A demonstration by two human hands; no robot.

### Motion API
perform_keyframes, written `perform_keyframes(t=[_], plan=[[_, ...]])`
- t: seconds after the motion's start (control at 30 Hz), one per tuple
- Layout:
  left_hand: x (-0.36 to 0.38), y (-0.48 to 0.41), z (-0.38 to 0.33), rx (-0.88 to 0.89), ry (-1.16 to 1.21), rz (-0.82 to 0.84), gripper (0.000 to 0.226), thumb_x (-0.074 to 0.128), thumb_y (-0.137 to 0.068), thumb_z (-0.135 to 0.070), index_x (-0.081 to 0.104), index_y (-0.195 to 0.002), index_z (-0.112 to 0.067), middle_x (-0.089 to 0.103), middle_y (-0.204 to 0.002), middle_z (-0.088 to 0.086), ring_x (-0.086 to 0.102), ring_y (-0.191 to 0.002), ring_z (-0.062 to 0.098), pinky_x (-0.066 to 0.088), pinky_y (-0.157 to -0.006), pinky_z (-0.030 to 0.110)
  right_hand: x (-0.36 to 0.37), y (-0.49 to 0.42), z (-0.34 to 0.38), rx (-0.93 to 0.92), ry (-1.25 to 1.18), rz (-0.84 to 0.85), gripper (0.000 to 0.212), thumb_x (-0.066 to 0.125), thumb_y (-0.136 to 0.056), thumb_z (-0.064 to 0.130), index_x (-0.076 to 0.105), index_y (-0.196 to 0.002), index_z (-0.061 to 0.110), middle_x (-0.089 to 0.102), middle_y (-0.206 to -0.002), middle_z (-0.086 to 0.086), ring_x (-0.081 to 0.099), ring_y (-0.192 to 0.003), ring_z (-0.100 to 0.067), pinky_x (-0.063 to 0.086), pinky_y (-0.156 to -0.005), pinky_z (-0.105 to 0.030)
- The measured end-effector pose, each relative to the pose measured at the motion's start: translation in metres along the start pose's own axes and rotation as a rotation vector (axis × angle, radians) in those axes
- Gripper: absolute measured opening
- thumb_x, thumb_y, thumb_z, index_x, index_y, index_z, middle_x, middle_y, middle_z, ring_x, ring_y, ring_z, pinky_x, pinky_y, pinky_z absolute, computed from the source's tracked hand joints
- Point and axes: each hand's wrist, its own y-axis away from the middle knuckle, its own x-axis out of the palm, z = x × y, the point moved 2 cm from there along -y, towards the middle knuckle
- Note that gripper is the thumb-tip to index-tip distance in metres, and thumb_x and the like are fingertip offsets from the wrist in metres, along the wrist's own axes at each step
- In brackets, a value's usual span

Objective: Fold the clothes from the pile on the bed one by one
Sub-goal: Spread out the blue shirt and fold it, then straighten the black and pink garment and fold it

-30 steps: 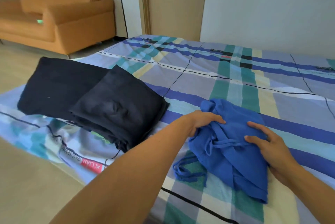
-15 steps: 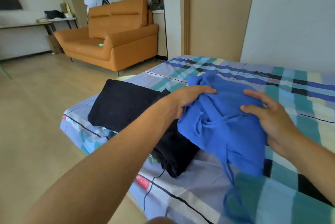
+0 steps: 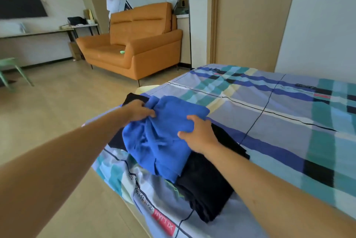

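Note:
A folded blue garment (image 3: 163, 137) with loose drawstrings lies over the folded black clothes (image 3: 206, 183) near the bed's left edge. My left hand (image 3: 137, 111) grips its far left edge. My right hand (image 3: 198, 133) clutches its right side. A second black folded piece (image 3: 133, 98) peeks out behind the blue one and is mostly hidden. The bed has a plaid sheet (image 3: 279, 122) in blue, teal and grey.
The bed edge (image 3: 123, 193) drops to a wooden floor (image 3: 57, 112) on the left. An orange sofa (image 3: 133, 48) stands beyond, with a green chair (image 3: 11, 70) at far left and a closed door (image 3: 248, 16) behind the bed.
Both hands lifted the blue garment from the sheet and carried it left onto the black folded clothes. The view has swung left toward the sofa.

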Motion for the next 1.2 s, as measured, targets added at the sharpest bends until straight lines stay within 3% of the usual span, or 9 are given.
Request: perform_keyframes(t=[0.13, 0.2, 0.3, 0.37, 0.47, 0.53, 0.8, 1.03, 1.2], plan=[[0.019, 0.005, 0.002, 0.512, -0.394, -0.506, 0.057, 0.057, -0.084, -0.034, 0.046, -0.137, -0.016, 0.048, -0.134, 0.013, 0.048, -0.118, 0.036, 0.043, -0.094, 0.047, 0.0, -0.001, -0.009, -0.059, 0.188, -0.052, 0.07, 0.065, -0.087, 0.054, 0.04, -0.148, 0.031, 0.031, -0.14, -0.012, 0.052, -0.12, -0.037, 0.048, -0.1, -0.045], [0.032, 0.02, -0.009, 0.75, -0.585, -0.384, 0.067, 0.043, -0.085, -0.049, 0.041, -0.147, -0.023, 0.038, -0.152, 0.007, 0.035, -0.138, 0.031, 0.035, -0.107, 0.049, -0.005, -0.001, -0.008, -0.066, 0.194, -0.042, 0.073, 0.065, -0.086, 0.058, 0.04, -0.149, 0.031, 0.029, -0.143, -0.012, 0.051, -0.124, -0.036, 0.046, -0.103, -0.046], [0.056, 0.027, -0.012, 0.609, -0.824, 0.01, 0.066, 0.038, -0.096, -0.061, 0.031, -0.154, -0.03, 0.017, -0.165, 0.0, 0.008, -0.153, 0.021, 0.009, -0.122, 0.053, -0.018, 0.011, -0.009, -0.093, 0.196, -0.022, 0.072, 0.063, -0.089, 0.055, 0.037, -0.152, 0.031, 0.028, -0.143, -0.01, 0.049, -0.126, -0.034, 0.045, -0.105, -0.044], [0.058, 0.034, -0.027, 0.584, -0.857, -0.095, 0.055, 0.045, -0.098, -0.054, 0.043, -0.147, -0.029, 0.035, -0.156, 0.0, 0.023, -0.148, 0.023, 0.005, -0.12, 0.059, -0.032, 0.024, -0.015, -0.088, 0.2, -0.012, 0.072, 0.063, -0.091, 0.051, 0.033, -0.154, 0.031, 0.027, -0.144, -0.009, 0.051, -0.124, -0.032, 0.046, -0.1, -0.04], [0.069, 0.061, -0.068, 0.696, -0.649, -0.255, 0.046, 0.052, -0.093, -0.049, 0.058, -0.131, -0.022, 0.057, -0.131, 0.003, 0.051, -0.125, 0.027, 0.027, -0.113, 0.051, -0.063, 0.044, -0.029, -0.063, 0.185, -0.072, 0.073, 0.064, -0.093, 0.045, 0.029, -0.156, 0.031, 0.03, -0.142, -0.007, 0.056, -0.118, -0.028, 0.046, -0.094, -0.035], [0.092, 0.088, -0.098, 0.783, -0.349, -0.17, 0.042, 0.059, -0.093, -0.042, 0.061, -0.126, -0.016, 0.061, -0.126, 0.004, 0.056, -0.118, 0.024, 0.041, -0.102, 0.039, -0.087, 0.06, -0.04, -0.044, 0.157, -0.14, 0.072, 0.065, -0.093, 0.042, 0.03, -0.155, 0.03, 0.035, -0.14, -0.006, 0.058, -0.116, -0.025, 0.045, -0.092, -0.033], [0.221, 0.198, -0.198, 0.883, 0.356, 0.014, 0.024, 0.065, -0.094, -0.019, 0.062, -0.116, -0.011, 0.066, -0.112, 0.001, 0.06, -0.109, 0.014, 0.045, -0.091, 0.022, -0.206, 0.153, -0.094, -0.034, -0.018, -0.443, 0.061, 0.071, -0.091, 0.022, 0.045, -0.146, 0.02, 0.053, -0.134, -0.004, 0.06, -0.105, -0.015, 0.051, -0.09, -0.03], [0.322, 0.288, -0.229, 0.908, 0.499, 0.25, 0.023, 0.068, -0.09, -0.025, 0.061, -0.111, -0.021, 0.068, -0.114, -0.006, 0.063, -0.11, 0.007, 0.051, -0.093, 0.028, -0.299, 0.257, -0.168, 0.085, 0.005, -0.668, 0.053, 0.069, -0.094, 0.021, 0.047, -0.142, 0.024, 0.054, -0.129, 0.001, 0.06, -0.112, -0.016, 0.054, -0.09, -0.032], [0.395, 0.344, -0.245, 0.914, 0.487, 0.455, 0.026, 0.066, -0.094, -0.018, 0.06, -0.118, -0.019, 0.067, -0.119, -0.004, 0.062, -0.111, 0.005, 0.05, -0.09, 0.015, -0.353, 0.335, -0.231, 0.198, 0.071, -0.768, 0.052, 0.068, -0.094, 0.019, 0.048, -0.142, 0.024, 0.054, -0.129, 0.002, 0.059, -0.109, -0.014, 0.049, -0.085, -0.025]])
